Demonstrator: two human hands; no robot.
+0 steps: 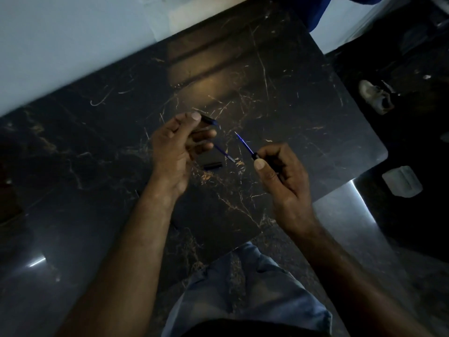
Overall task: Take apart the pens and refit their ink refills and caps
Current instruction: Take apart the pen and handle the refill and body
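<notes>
My left hand point(177, 147) is raised over the black marble table point(279, 93) and pinches a short dark pen barrel point(208, 119) between thumb and fingers. My right hand point(279, 171) grips a dark pen tip piece with a thin blue ink refill point(244, 143) sticking out up and to the left, its point aimed toward the barrel. A gap separates the refill tip from the barrel. On the table between the hands lie another blue refill point(224, 154) and a dark pen cap point(213, 165).
A white wall runs along the table's far left edge. To the right, on the dark floor, sit a pale shoe point(375, 97) and a white plastic object point(402, 181). Blue cloth point(318, 10) hangs at the table's top corner. My jeans-clad knee point(250, 283) is below the table's near edge.
</notes>
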